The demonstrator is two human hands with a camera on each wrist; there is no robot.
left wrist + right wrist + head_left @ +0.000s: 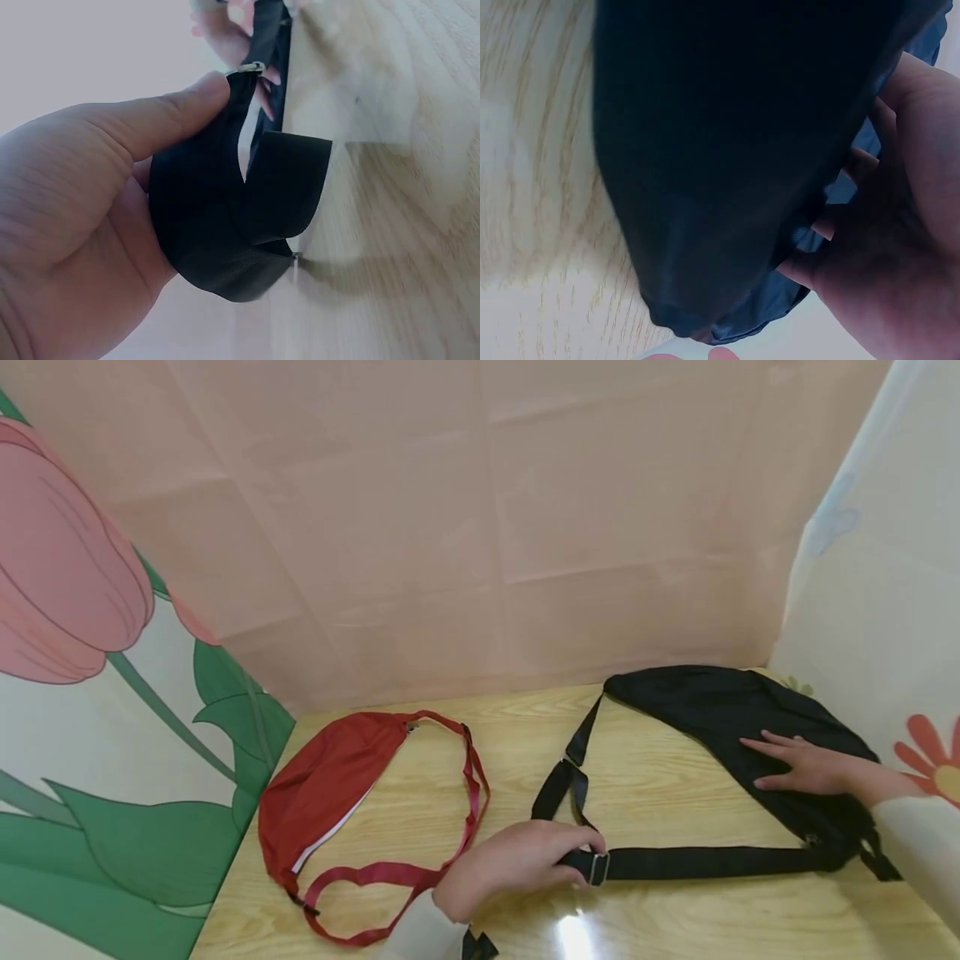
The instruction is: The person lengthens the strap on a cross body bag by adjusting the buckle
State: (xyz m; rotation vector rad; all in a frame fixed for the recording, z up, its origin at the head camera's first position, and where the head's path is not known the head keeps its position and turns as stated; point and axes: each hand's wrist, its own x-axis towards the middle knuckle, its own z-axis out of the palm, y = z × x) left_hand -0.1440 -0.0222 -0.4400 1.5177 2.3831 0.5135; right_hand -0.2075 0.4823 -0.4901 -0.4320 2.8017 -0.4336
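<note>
A black sling bag [697, 702] lies at the right of the table, its strap [705, 862] running left along the near side. My left hand [517, 864] grips that strap beside a metal buckle [597, 868]; the left wrist view shows the thumb on the black webbing [202, 180] with a loop hanging past the palm. On the bag's body rests my right hand [813, 767], fingers spread. In the right wrist view its fingers [862, 165] touch the dark fabric [727, 150]; some fingertips are hidden there.
A red sling bag [337, 777] with a red strap [390, 872] lies on the wooden table [645, 785] at the left. A black buckle end [478, 946] shows by the left sleeve. Pinkish cloth [450, 527] hangs behind, with printed walls at both sides.
</note>
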